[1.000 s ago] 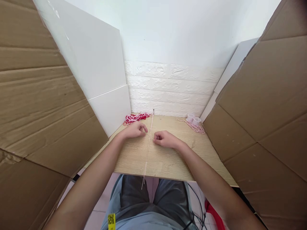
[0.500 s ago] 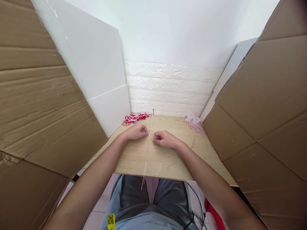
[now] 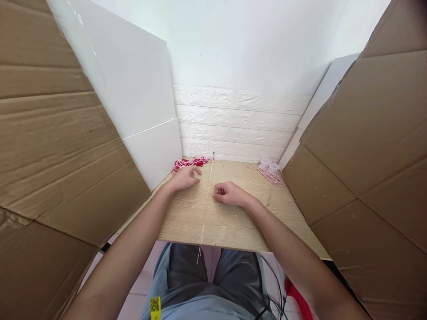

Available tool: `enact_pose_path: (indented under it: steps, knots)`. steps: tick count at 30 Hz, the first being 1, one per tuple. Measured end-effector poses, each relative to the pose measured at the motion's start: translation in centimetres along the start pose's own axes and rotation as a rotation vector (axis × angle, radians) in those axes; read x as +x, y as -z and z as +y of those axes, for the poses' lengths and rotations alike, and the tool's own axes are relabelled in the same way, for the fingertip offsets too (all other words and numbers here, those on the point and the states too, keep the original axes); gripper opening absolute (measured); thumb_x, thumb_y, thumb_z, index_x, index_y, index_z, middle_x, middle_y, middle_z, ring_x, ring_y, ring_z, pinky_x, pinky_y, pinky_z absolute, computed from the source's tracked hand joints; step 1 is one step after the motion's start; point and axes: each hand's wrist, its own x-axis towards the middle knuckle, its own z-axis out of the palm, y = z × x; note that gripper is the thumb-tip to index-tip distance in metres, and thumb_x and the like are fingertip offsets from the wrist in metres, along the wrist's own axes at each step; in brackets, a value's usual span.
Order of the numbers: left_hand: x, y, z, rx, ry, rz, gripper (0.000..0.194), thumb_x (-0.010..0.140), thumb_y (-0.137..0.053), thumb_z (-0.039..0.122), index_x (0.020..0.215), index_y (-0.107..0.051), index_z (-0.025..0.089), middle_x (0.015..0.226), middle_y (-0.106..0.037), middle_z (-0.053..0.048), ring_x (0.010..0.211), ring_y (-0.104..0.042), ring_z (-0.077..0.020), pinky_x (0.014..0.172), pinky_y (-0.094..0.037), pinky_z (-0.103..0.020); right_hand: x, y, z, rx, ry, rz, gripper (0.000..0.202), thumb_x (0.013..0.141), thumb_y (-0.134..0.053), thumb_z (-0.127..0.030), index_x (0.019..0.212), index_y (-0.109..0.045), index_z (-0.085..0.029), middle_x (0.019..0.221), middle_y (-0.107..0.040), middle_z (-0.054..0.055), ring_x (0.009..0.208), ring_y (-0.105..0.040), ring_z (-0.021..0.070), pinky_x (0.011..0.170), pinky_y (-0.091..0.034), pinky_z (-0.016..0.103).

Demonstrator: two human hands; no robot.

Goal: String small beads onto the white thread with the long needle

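A pale thin cord [image 3: 207, 195] runs from a small dark nail [image 3: 214, 154] at the wall, across the board to its front edge, where loose ends hang over. My left hand [image 3: 185, 178] is left of the cord, thumb and fingers apart, with nothing visible gripped. On the cord's other side, my right hand [image 3: 228, 194] is closed in a pinch. Whatever those fingertips hold is too fine to make out. Behind my left hand lies a tangled bundle of red and pink-white cords [image 3: 190, 163].
Two small clear plastic cups [image 3: 272, 168] stand at the back right beside a pink-white cord bundle [image 3: 274, 178]. Cardboard walls [image 3: 367, 155] flank the wooden board [image 3: 240, 231]. A white brick-patterned wall [image 3: 247, 118] closes the back. Black cables [image 3: 278, 289] hang below.
My left hand has opened from a pinch and drawn slightly left and back, away from the cord. My right hand stays closed in nearly the same place.
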Motion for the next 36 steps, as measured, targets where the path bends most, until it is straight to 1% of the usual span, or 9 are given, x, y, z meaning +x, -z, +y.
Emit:
enact_pose_path:
  steps: [2, 5, 8, 12, 15, 18, 24, 31, 36]
  knots:
    - [-0.3, -0.4, 0.7, -0.059, -0.095, -0.163, 0.031, 0.068, -0.065, 0.030, 0.097, -0.066, 0.020, 0.062, -0.050, 0.004, 0.056, -0.047, -0.0132, 0.052, -0.032, -0.025, 0.0, -0.1, 0.1, -0.001, 0.004, 0.005, 0.009, 0.079, -0.053, -0.020, 0.071, -0.057, -0.016, 0.068, -0.056, -0.002, 0.062, -0.047, 0.0099, 0.058, -0.032, 0.022]
    - [-0.6, -0.9, 1.5, -0.078, -0.153, -0.292, 0.028, 0.068, -0.066, 0.033, 0.091, -0.069, 0.019, 0.061, -0.051, 0.004, 0.055, -0.046, -0.0121, 0.051, -0.031, -0.024, 0.0, -0.1, 0.2, -0.012, 0.003, 0.020, 0.009, 0.079, -0.054, -0.020, 0.070, -0.056, -0.017, 0.068, -0.056, -0.002, 0.061, -0.047, 0.0099, 0.058, -0.032, 0.022]
    - [-0.6, -1.2, 1.6, -0.068, -0.152, -0.342, 0.027, 0.069, -0.066, 0.038, 0.087, -0.069, 0.018, 0.062, -0.054, 0.003, 0.057, -0.047, -0.0123, 0.051, -0.031, -0.024, 0.0, -0.1, 0.1, -0.023, -0.010, 0.033, 0.011, 0.080, -0.055, -0.022, 0.070, -0.055, -0.017, 0.066, -0.056, -0.003, 0.061, -0.046, 0.0098, 0.057, -0.031, 0.022]
    - [-0.5, -1.4, 1.3, -0.017, -0.152, -0.352, 0.025, 0.073, -0.062, 0.040, 0.083, -0.068, 0.018, 0.066, -0.059, 0.001, 0.060, -0.049, -0.0130, 0.052, -0.033, -0.024, 0.0, -0.1, -0.1, -0.028, -0.020, 0.045, 0.014, 0.081, -0.056, -0.024, 0.070, -0.055, -0.017, 0.066, -0.055, -0.003, 0.061, -0.046, 0.0098, 0.057, -0.031, 0.022]
    - [-0.4, -1.3, 1.1, 0.016, -0.151, -0.328, 0.024, 0.075, -0.060, 0.039, 0.084, -0.067, 0.018, 0.070, -0.061, 0.001, 0.062, -0.051, -0.0135, 0.054, -0.035, -0.024, 0.0, -0.1, 0.0, -0.031, -0.019, 0.056, 0.014, 0.082, -0.057, -0.025, 0.071, -0.057, -0.017, 0.067, -0.057, -0.002, 0.061, -0.047, 0.0100, 0.057, -0.031, 0.022]
    - [-0.5, -1.1, 1.1, 0.051, -0.126, -0.257, 0.022, 0.077, -0.058, 0.038, 0.084, -0.065, 0.019, 0.073, -0.063, 0.000, 0.064, -0.053, -0.0147, 0.055, -0.036, -0.024, 0.1, -0.2, 0.2, -0.045, -0.018, 0.073, 0.013, 0.083, -0.057, -0.025, 0.074, -0.060, -0.016, 0.069, -0.059, -0.001, 0.062, -0.049, 0.0103, 0.057, -0.031, 0.022]
    - [-0.5, -0.3, 1.2, 0.174, -0.015, -0.126, 0.019, 0.077, -0.057, 0.036, 0.084, -0.064, 0.020, 0.080, -0.068, -0.002, 0.071, -0.059, -0.0174, 0.060, -0.039, -0.026, 0.3, -0.3, 0.5, -0.122, 0.018, 0.164, 0.010, 0.082, -0.059, -0.021, 0.078, -0.066, -0.016, 0.075, -0.062, 0.001, 0.065, -0.051, 0.0107, 0.058, -0.033, 0.023]
    - [0.1, 0.1, -0.1, 0.296, 0.090, -0.056, 0.018, 0.079, -0.055, 0.037, 0.085, -0.064, 0.023, 0.092, -0.071, -0.003, 0.084, -0.063, -0.0211, 0.065, -0.041, -0.028, 0.5, -0.5, 0.6, -0.100, 0.104, 0.230, 0.009, 0.081, -0.060, -0.012, 0.083, -0.068, -0.015, 0.082, -0.061, 0.003, 0.071, -0.053, 0.0111, 0.068, -0.040, 0.023]
    - [0.5, 0.4, -0.9, 0.366, 0.180, -0.031, 0.018, 0.077, -0.055, 0.038, 0.084, -0.064, 0.025, 0.095, -0.072, -0.003, 0.089, -0.063, -0.0234, 0.072, -0.044, -0.030, 0.6, -0.8, 0.9, -0.108, 0.089, 0.243, 0.018, 0.081, -0.060, -0.009, 0.094, -0.069, -0.016, 0.090, -0.060, 0.003, 0.071, -0.054, 0.0109, 0.072, -0.042, 0.024]
